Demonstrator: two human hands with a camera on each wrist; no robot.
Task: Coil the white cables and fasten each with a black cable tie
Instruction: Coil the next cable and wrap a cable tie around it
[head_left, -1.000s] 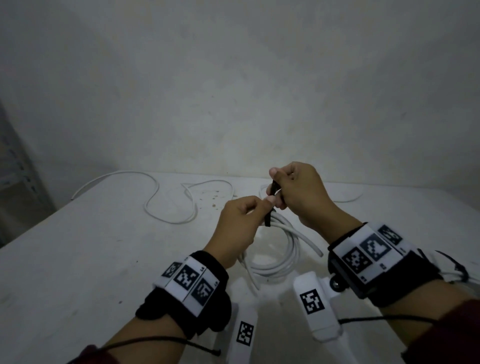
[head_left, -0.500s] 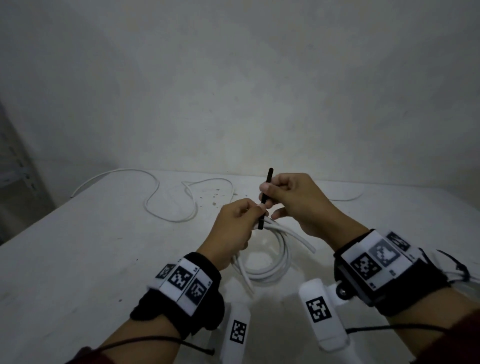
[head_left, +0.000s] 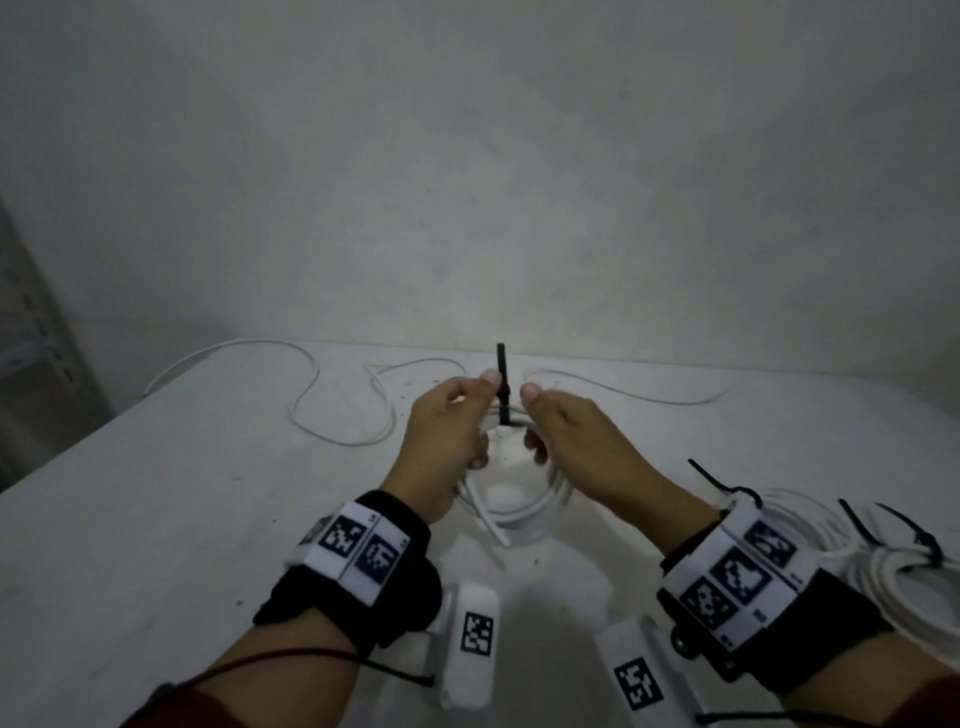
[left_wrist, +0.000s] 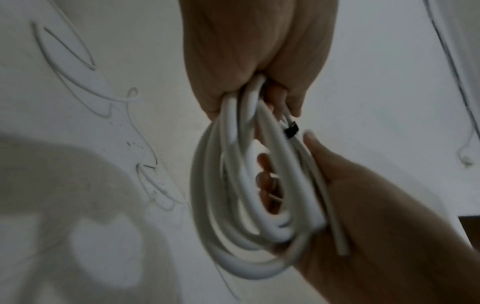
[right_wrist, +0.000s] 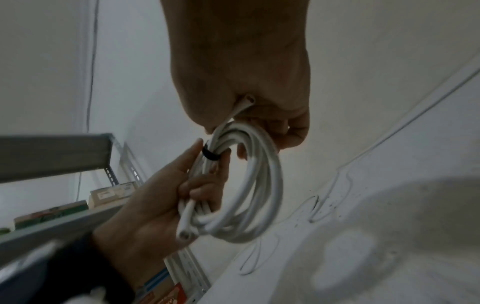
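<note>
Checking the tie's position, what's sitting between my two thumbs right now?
The black tie stands upright between the left hand and right hand, cinched round the coil; head view.

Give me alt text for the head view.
Both hands, left and right, hold a white coil above the table, a black tie sticking up between their fingertips. Tied coils lie at right; a loose cable lies behind.

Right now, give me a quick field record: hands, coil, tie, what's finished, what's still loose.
left hand: grips the coil beside the tie
right hand: grips the coil on the tie's other side
coil: white cable, held above the table
black tie: wrapped round the coil, tail pointing up
finished coils: tied, by right wrist
loose cable: uncoiled, far left
</note>
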